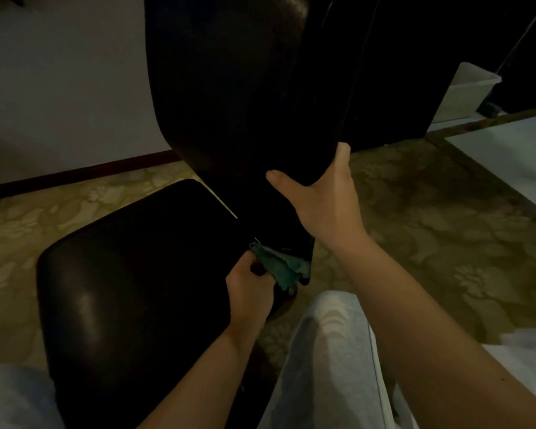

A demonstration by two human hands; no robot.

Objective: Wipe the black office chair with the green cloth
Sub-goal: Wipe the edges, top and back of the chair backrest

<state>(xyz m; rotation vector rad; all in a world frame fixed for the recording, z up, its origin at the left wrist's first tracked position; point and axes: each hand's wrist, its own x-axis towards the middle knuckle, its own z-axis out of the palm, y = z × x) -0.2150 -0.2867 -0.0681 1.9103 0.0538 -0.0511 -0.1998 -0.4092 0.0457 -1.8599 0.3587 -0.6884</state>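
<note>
The black office chair fills the middle of the head view: its glossy seat (130,274) lies low at the left and its tall backrest (239,88) rises toward the top. My right hand (319,193) grips the backrest's lower right edge, thumb on the front face. My left hand (248,289) holds the crumpled green cloth (279,266) and presses it against the narrow joint where the backrest meets the seat. The underside of the chair is hidden.
A floral patterned carpet (446,227) covers the floor. A pale wall with a dark baseboard (75,173) runs at the left. A white plastic bin (468,91) stands at the back right beside dark furniture. My knee in light trousers (325,351) is at the bottom.
</note>
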